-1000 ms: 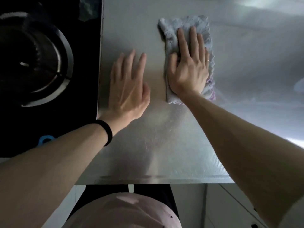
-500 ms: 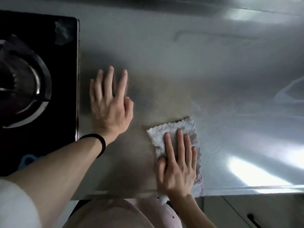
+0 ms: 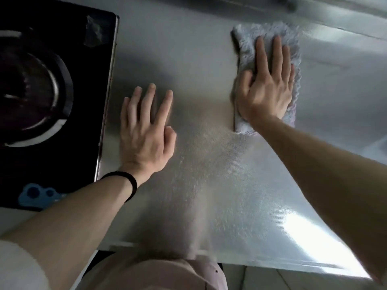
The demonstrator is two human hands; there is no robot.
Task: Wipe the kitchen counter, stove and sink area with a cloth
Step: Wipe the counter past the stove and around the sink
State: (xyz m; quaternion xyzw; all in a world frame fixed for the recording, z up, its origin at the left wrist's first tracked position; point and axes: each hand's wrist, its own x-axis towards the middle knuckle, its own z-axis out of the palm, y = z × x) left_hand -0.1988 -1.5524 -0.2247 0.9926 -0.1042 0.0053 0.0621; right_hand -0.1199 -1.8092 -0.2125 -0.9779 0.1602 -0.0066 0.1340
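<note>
A grey fluffy cloth (image 3: pixel 247 40) with a pinkish edge lies flat on the steel counter (image 3: pixel 209 185), toward its back right. My right hand (image 3: pixel 266 84) presses down on the cloth with straight, spread fingers. My left hand (image 3: pixel 146 130) rests flat on the bare counter beside the stove, fingers straight, holding nothing; a black band circles its wrist. The black glass stove (image 3: pixel 88 101) with a round metal burner ring (image 3: pixel 60 105) fills the left side.
The counter's front edge (image 3: pixel 251 262) runs across the bottom, with my torso and a cabinet front below it. A raised steel ledge (image 3: pixel 335 9) borders the counter at the back. A blue sticker (image 3: pixel 35 195) sits near the stove's front.
My right hand has pushed the cloth from the counter's front edge away to the back right. My left hand has stayed flat beside the stove.
</note>
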